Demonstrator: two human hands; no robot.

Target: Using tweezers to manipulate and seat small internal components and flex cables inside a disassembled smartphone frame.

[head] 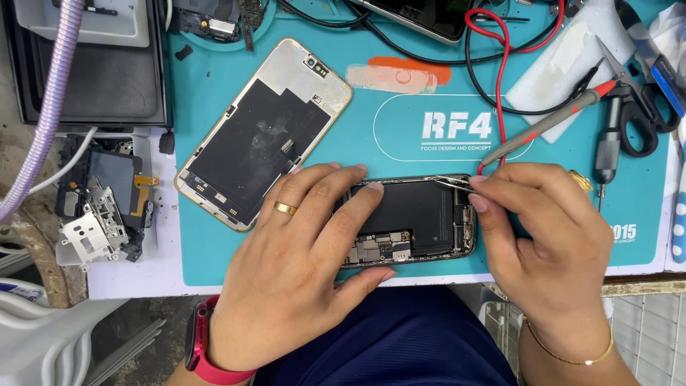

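The opened phone (418, 221) lay near the front edge of the teal mat (371, 136) on the table, its dark battery and circuit boards facing up. The left hand (300, 264) rested flat over the phone's left end, fingers spread and thumb hooked under the near side, so its grip pressed the phone down rather than closed around it. The right hand (543, 243) sat at the phone's right end, its grip pinched narrow on thin metal tweezers (451, 181), whose tips touched the phone's upper right edge. Just behind and to the left of the phone lay the detached screen panel (264, 132), tilted, back side up. A red-tipped probe (550, 121) with a red wire (500, 64) lay behind the right hand. Black-handled scissors (639, 107) lay at the mat's right side. Loose metal phone parts (100, 200) sat off the mat's left edge.
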